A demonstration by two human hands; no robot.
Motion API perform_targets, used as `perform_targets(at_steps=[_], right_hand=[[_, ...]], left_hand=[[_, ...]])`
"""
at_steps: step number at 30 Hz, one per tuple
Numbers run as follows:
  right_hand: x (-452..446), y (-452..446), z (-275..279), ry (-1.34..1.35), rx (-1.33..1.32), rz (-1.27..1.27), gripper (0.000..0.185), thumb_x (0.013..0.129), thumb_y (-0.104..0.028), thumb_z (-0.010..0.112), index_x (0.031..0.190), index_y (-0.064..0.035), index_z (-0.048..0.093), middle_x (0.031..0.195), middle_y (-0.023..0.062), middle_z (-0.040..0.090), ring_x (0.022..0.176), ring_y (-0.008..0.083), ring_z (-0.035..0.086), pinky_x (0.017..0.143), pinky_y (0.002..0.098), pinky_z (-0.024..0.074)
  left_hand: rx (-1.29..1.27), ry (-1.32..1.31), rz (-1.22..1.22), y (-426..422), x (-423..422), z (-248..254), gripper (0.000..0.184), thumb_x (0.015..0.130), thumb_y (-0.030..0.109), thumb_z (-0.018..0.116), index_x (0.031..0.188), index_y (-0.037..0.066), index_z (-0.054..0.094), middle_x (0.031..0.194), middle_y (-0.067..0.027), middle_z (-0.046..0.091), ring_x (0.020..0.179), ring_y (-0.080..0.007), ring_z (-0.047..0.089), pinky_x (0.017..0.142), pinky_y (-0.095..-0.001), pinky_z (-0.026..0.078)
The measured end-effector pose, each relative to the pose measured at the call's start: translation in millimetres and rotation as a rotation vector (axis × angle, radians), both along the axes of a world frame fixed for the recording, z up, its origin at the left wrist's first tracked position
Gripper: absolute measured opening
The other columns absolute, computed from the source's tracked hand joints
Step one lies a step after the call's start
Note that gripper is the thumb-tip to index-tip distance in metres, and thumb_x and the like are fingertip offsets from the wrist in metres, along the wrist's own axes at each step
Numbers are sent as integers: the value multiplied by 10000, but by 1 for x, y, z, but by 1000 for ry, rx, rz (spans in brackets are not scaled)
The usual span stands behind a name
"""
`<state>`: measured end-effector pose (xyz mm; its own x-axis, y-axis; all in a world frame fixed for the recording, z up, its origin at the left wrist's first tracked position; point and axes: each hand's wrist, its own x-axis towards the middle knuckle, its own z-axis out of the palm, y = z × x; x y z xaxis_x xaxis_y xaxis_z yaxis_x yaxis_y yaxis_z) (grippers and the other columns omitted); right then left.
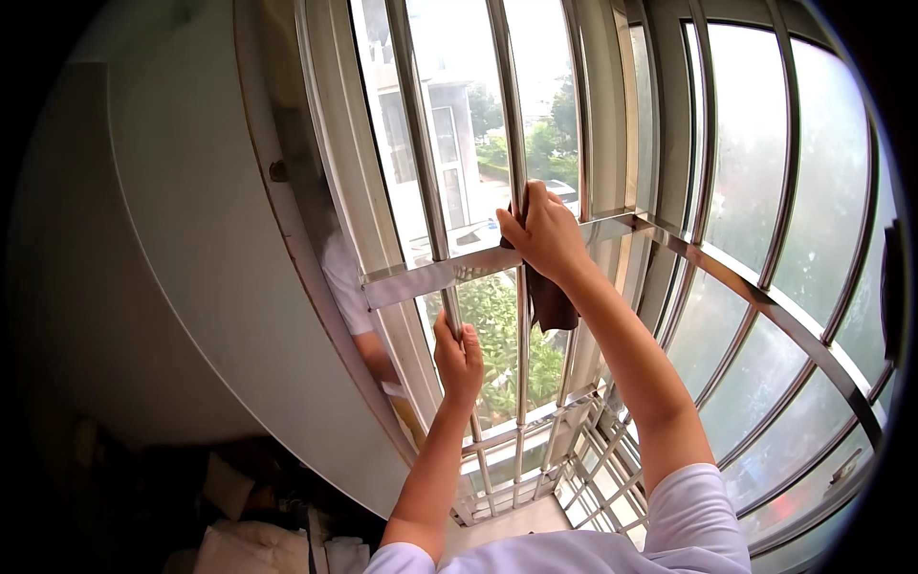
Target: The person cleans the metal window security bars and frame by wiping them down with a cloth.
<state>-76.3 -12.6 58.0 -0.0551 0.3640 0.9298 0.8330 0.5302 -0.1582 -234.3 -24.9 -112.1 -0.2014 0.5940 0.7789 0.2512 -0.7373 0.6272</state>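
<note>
My right hand (547, 232) is closed around a dark brown cloth (554, 304), pressing it to an upright metal bar (508, 96) just above the flat crossbar. The cloth's loose end hangs down below the hand, in front of the bars. Lower and to the left, my left hand (459, 356) grips another upright bar (451, 304) beneath the crossbar (411, 284). Its thumb points up along the bar, and the other fingers are partly hidden behind it. The shiny metal grille stands in front of a window (449, 57).
More barred panes (755, 143) curve round on the right. A pale panel (182, 201) stands at the left, with a white sleeve reflected beside the window frame. Light-coloured fabric items (253, 545) lie at the lower left. Greenery and a building show outside.
</note>
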Motion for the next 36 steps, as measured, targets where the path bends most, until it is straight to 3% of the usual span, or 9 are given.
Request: perform_targets(at_steps=[5, 8, 12, 16, 19, 23, 29, 33, 36], right_hand=[[4, -22, -35, 5, 266, 55, 371, 786, -36, 610, 1138, -22, 495, 1005, 149, 572, 952, 346, 486, 867, 420, 381], [12, -26, -62, 179, 305, 126, 302, 816, 38, 536, 1099, -58, 491, 979, 96, 575, 847, 245, 517, 761, 335, 424], [-32, -73, -64, 1047, -270, 1173, 204, 894, -15, 498, 1081, -95, 494, 995, 26, 542, 778, 66, 495, 657, 185, 414], [-31, -78, -50, 1173, -543, 1351, 194, 906, -78, 502, 1097, -100, 483, 980, 28, 567, 781, 74, 540, 672, 189, 460], [-20, -75, -49, 1076, -539, 1460, 182, 909, -79, 497, 1090, -94, 483, 962, 28, 582, 837, 92, 566, 735, 227, 481], [6, -60, -39, 472, 39, 649, 205, 861, -145, 558, 1034, -36, 538, 1139, 112, 473, 1037, 214, 476, 906, 353, 382], [23, -10, -19, 107, 257, 72, 492, 880, -271, 549, 1264, 9, 424, 1236, 209, 481, 1143, 381, 447, 961, 451, 335], [16, 10, -22, -33, 211, 15, 269, 923, -243, 456, 1068, -33, 541, 517, 56, 567, 532, 255, 593, 773, 380, 411], [13, 2, -20, -11, 159, 6, 207, 921, -234, 461, 931, -46, 547, 552, 80, 580, 562, 266, 593, 727, 375, 405]], left_hand=[[148, 321, 372, -30, -4, -2, 595, 816, 110, 587, 1344, -11, 341, 1236, -231, 359, 1111, -373, 400, 919, -435, 365], [288, 312, 198, -60, 6, 5, 562, 839, 109, 553, 1333, -53, 340, 1254, -224, 363, 1169, -352, 363, 992, -458, 302], [307, 471, -2, -69, 28, 40, 720, 877, 333, 575, 1389, -60, 255, 1399, -258, 205, 1297, -388, 232, 1023, -465, 292], [428, 302, -134, -64, 33, 52, 744, 844, 357, 640, 1409, 11, 298, 1373, -230, 238, 1251, -361, 305, 989, -424, 345], [511, 320, 122, -66, 26, 69, 338, 795, 40, 680, 1128, 93, 656, 981, -87, 480, 890, -225, 526, 802, -307, 452], [584, -64, 382, -53, 1, 146, 227, 897, 15, 536, 1101, 41, 632, 1040, -90, 464, 920, -209, 513, 787, -317, 439], [527, 320, 682, -1, 28, 175, 532, 889, 160, 591, 1363, 81, 362, 1350, -292, 221, 1162, -426, 354, 954, -473, 364], [577, 488, 812, 4, 37, 206, 558, 841, 95, 604, 1340, -9, 375, 1337, -259, 282, 1154, -476, 341, 900, -509, 419], [668, 474, 889, 13, 34, 251, 592, 838, 58, 582, 1361, -28, 319, 1336, -283, 293, 1158, -482, 390, 871, -483, 478]])
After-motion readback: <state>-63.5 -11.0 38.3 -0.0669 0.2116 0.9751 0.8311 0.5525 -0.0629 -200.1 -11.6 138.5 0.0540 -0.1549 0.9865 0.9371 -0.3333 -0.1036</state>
